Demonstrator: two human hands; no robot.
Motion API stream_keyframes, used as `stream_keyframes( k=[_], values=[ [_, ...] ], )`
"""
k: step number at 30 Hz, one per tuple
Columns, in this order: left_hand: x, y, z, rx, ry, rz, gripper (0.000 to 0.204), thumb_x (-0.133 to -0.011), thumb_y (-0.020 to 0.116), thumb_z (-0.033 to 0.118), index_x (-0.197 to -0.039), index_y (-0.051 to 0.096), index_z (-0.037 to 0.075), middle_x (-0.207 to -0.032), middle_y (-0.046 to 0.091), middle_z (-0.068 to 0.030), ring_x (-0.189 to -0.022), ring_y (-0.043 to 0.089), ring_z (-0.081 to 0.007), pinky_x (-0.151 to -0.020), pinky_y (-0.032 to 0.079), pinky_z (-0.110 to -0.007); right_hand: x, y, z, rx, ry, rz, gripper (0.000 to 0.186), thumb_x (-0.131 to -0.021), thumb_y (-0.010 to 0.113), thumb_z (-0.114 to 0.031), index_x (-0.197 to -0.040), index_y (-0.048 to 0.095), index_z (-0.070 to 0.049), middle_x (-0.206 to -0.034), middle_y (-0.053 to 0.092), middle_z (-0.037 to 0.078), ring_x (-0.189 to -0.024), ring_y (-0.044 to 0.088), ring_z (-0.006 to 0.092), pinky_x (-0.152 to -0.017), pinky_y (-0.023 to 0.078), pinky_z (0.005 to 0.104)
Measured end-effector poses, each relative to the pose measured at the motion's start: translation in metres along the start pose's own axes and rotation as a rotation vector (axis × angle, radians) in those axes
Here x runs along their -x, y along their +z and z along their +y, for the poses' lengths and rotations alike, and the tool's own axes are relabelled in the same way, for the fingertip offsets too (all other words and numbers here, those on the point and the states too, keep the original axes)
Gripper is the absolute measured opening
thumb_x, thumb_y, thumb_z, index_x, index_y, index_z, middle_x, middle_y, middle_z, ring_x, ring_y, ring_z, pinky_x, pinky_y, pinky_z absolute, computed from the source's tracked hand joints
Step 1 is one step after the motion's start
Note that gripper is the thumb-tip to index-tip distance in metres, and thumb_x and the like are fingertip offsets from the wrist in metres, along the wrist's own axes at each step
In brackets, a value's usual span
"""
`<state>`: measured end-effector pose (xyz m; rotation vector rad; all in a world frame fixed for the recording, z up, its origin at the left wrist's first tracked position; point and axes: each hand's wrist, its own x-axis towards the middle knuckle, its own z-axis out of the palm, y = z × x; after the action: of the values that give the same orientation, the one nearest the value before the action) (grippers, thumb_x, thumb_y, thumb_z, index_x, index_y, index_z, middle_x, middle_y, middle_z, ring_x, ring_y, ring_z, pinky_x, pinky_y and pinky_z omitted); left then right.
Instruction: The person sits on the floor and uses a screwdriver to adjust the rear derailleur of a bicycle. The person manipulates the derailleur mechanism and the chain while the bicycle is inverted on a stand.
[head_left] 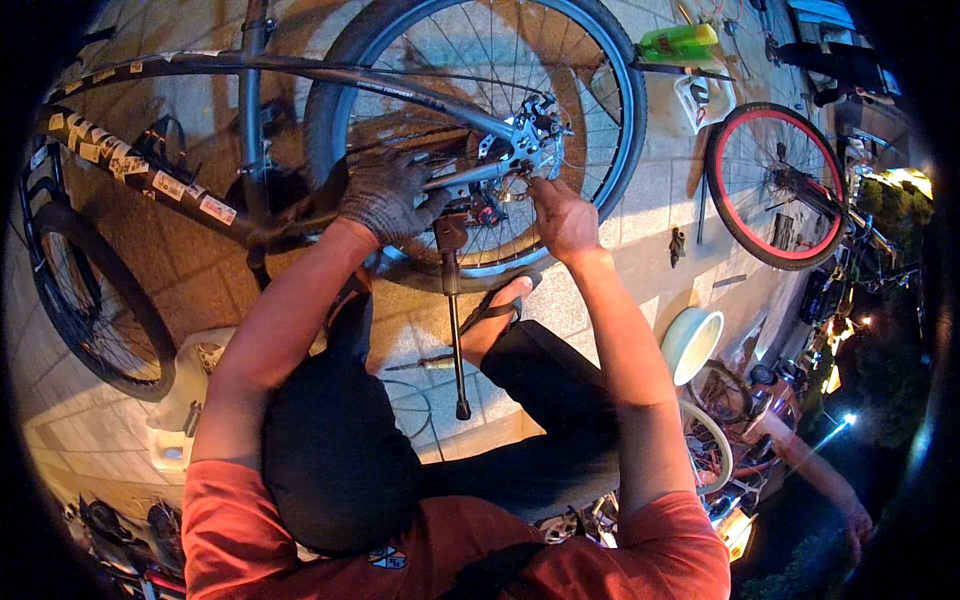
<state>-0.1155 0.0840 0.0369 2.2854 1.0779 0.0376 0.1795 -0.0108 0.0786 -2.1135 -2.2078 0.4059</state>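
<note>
A grey bicycle frame (250, 120) lies across the paved ground with its rear wheel (620, 110) in front of me. My left hand (385, 195), in a grey knit glove, grips the frame stay beside the wheel hub. My bare right hand (562, 215) has its fingers pinched at the silver brake caliper and hub (530, 135); whether it holds a small part I cannot tell. A black kickstand (455, 320) hangs down from the frame between my arms. My foot in a sandal (495, 315) rests below the wheel.
A loose wheel with a red rim (775, 185) lies at the right. A green bottle (680, 42) and a white container (700, 100) sit beyond the rear wheel. A pale green bowl (690, 345) stands at my right, and the bicycle's front wheel (95, 300) is at the left.
</note>
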Motion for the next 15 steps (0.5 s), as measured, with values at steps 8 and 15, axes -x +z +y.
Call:
stream_keyframes(
  k=[8, 15],
  values=[
    [-0.002, -0.007, 0.003, -0.049, -0.002, -0.080, 0.058, -0.091, 0.062, 0.053, -0.126, 0.067, 0.006, -0.133, 0.062, -0.0193, -0.125, 0.057, -0.0374, -0.110, 0.041, -0.050, -0.020, -0.021, 0.008, 0.214, -0.296, -0.076, 0.025, -0.086, 0.063, -0.006, -0.110, 0.067, -0.012, -0.083, 0.063, 0.011, -0.077, 0.069, 0.0334, -0.063, 0.054, 0.0459],
    [0.002, 0.000, -0.001, -0.011, 0.073, 0.151, 0.063, -0.091, 0.060, 0.058, -0.123, 0.068, 0.004, -0.133, 0.062, -0.0204, -0.127, 0.056, -0.0379, -0.109, 0.041, -0.050, -0.022, -0.015, 0.009, 0.266, -0.317, -0.106, 0.016, -0.085, 0.062, -0.007, -0.101, 0.065, -0.010, -0.081, 0.066, 0.013, -0.077, 0.069, 0.0341, -0.065, 0.054, 0.0465]
  ],
)
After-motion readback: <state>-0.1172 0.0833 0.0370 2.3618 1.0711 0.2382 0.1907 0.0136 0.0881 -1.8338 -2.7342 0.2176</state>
